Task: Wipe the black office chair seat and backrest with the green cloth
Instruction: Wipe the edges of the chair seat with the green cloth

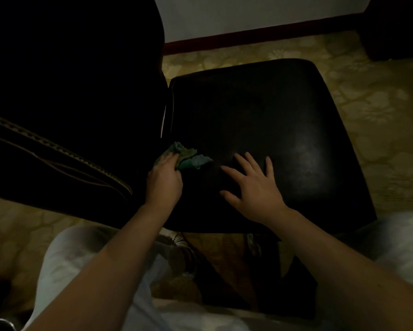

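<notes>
The left hand [163, 181] has its fingers curled round a crumpled green-and-teal cloth [188, 156], pressing it onto the seat's near-left corner, just beside the tall dark backrest [69, 80]. The right hand [250, 187] lies released, with its fingers spread and straight, flat on the smooth black leather-like office chair seat [272, 111]. The seat is a rounded square with a faint sheen. Below it lies a yellowish floral-patterned carpet [367, 96].
</notes>
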Action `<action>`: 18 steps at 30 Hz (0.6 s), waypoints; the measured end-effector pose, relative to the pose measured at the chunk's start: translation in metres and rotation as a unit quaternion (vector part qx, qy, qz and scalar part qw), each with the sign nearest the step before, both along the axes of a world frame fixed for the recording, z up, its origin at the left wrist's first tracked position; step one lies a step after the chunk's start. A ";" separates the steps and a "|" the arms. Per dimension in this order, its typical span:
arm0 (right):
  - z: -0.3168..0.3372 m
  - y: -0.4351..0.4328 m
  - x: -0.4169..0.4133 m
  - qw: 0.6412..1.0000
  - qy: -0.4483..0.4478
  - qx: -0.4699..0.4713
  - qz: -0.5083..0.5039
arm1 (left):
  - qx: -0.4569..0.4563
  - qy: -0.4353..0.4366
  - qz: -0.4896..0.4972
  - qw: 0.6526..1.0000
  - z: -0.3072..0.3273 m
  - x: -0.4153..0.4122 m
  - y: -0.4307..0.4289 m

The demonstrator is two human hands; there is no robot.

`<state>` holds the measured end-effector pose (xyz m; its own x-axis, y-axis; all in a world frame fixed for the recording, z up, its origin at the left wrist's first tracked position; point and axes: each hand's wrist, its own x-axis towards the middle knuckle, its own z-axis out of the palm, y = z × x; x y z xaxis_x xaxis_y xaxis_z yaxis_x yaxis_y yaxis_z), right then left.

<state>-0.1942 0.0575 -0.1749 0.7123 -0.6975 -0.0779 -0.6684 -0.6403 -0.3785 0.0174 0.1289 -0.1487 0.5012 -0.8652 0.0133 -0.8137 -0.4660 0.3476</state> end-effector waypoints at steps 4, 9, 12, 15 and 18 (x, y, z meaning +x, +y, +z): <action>0.001 0.001 0.001 1.000 -0.007 -0.005 -0.009 | 0.005 0.015 -0.013 1.000 -0.004 -0.006 0.024; 0.000 0.001 0.001 1.000 -0.021 -0.008 -0.009 | 0.011 -0.002 -0.039 0.999 -0.004 -0.003 0.020; -0.001 0.002 0.002 1.000 -0.021 -0.007 -0.008 | 0.019 -0.016 -0.044 0.999 -0.001 0.007 0.002; 0.000 0.002 0.002 1.000 -0.018 -0.003 -0.008 | 0.008 -0.013 -0.031 0.999 0.001 0.009 -0.009; 0.001 0.002 0.002 1.000 -0.017 -0.003 -0.012 | 0.002 -0.009 -0.014 1.000 0.000 0.003 -0.005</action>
<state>-0.1926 0.0590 -0.1737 0.6976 -0.7147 -0.0502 -0.6704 -0.6264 -0.3978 0.0201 0.1236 -0.1484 0.4760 -0.8792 0.0192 -0.8330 -0.4438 0.3303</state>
